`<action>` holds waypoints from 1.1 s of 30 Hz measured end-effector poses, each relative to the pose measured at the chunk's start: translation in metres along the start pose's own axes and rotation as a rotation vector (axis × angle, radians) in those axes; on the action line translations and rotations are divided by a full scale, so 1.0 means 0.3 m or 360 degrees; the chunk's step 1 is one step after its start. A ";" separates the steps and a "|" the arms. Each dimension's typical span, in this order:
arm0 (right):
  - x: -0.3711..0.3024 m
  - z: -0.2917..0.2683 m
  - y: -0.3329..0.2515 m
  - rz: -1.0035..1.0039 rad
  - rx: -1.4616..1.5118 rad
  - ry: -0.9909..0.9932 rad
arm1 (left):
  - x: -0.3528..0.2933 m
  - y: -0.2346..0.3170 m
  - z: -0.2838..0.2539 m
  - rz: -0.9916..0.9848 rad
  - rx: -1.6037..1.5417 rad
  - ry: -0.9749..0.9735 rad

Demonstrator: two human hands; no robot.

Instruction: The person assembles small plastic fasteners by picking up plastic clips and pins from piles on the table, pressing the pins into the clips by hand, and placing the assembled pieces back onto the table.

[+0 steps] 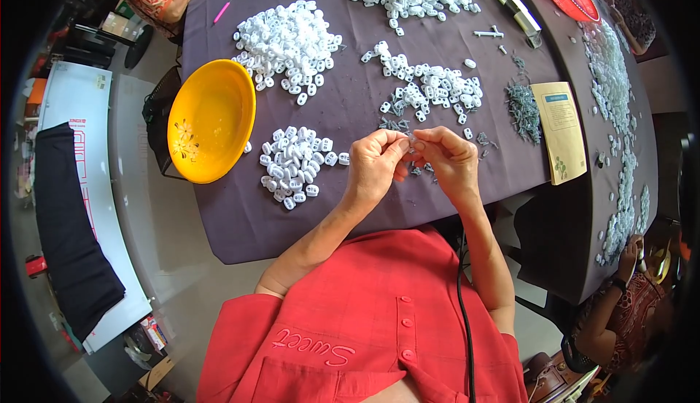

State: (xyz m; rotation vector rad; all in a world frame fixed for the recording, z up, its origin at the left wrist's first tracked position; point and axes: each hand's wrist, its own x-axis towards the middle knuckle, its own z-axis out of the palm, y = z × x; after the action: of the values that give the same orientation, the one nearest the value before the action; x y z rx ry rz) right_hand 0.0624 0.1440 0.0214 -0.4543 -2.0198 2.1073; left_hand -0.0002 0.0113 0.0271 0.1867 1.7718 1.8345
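Carefully, just right of the small white pile point(295, 166), we pinch one white plastic piece point(406, 142) between left hand point(375, 166) and right hand point(448, 159), and should keep it squarely aligned.

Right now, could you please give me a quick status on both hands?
Left hand and right hand together, pinching a small white plastic piece. White pile beside left hand. Nothing between them.
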 end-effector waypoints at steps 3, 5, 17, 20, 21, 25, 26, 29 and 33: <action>-0.008 0.017 0.031 -0.0102 0.0021 0.0026 | 0.023 -0.038 -0.002 0.0016 -0.0280 0.0026; -0.009 0.030 0.041 -0.0218 0.0049 0.0044 | 0.025 -0.032 0.003 -0.0035 -0.0383 0.0036; 0.002 0.022 0.003 -0.0652 -0.0595 0.0113 | 0.023 -0.029 0.005 -0.0185 -0.0542 -0.0060; -0.001 0.023 -0.001 -0.0680 -0.0659 0.0092 | 0.026 -0.047 0.010 -0.0121 -0.0535 -0.0034; -0.002 0.030 -0.008 -0.0682 -0.0659 0.0093 | 0.027 -0.054 0.012 -0.0042 -0.0523 0.0001; 0.005 0.054 -0.017 -0.0678 -0.0752 0.0198 | 0.017 -0.056 0.024 -0.0008 -0.0566 -0.0032; 0.008 0.054 -0.013 -0.0718 -0.0887 0.0237 | 0.016 -0.059 0.025 0.0019 -0.0556 -0.0023; 0.014 0.045 0.009 -0.0788 -0.0897 0.0173 | 0.014 -0.051 0.025 0.0020 -0.0512 -0.0016; 0.013 0.042 0.002 -0.0732 -0.0847 0.0165 | 0.011 -0.021 0.027 -0.0216 -0.0569 -0.0015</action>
State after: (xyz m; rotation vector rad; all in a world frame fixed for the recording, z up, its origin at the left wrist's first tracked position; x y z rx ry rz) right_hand 0.0544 0.1335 0.0207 -0.1387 -2.3312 1.2560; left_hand 0.0028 0.0198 0.0209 -0.0627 1.3838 2.0061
